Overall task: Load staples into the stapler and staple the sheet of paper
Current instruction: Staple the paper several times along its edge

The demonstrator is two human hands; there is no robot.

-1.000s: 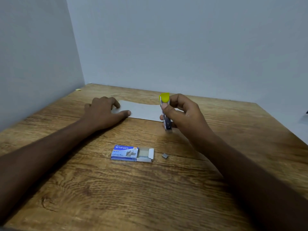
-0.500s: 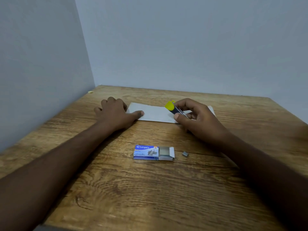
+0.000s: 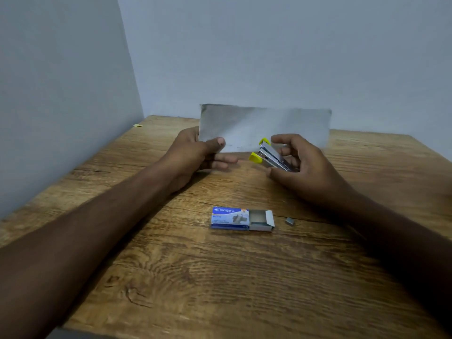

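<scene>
On the wooden table [image 3: 220, 277], in a corner between two pale walls:

Left hand [image 3: 198, 155]: closed on the lower left corner of the sheet of paper [image 3: 264, 126]; thumb on the near face, fingers behind and below the edge.

Sheet of paper: white, raised off the tabletop and standing roughly upright on its long side, facing the camera; somewhat blurred; its lower right part is covered by the stapler and the right hand.

Right hand [image 3: 300, 165]: wrapped around the rear of the stapler [image 3: 271, 156]; forefinger curled over the top, thumb underneath, other fingers loosely bent.

Stapler: small, metal body with yellow tips; held above the table, nose pointing left toward the sheet's bottom edge; the two yellow-tipped arms stand apart at the nose. Whether the paper lies between them cannot be told.

Staple box [image 3: 242, 219]: blue and white, lying flat nearer the camera than both hands; inner tray slid out to the right, end flap open.

Loose staple strip [image 3: 289, 221]: short grey piece, flat on the table just beside the right end of the box, not touching it.

Yellow scrap [image 3: 137, 125]: tiny, at the far left edge of the table by the wall; too small to identify.

Forearms: both bare, reaching in from the near corners of the view.
</scene>
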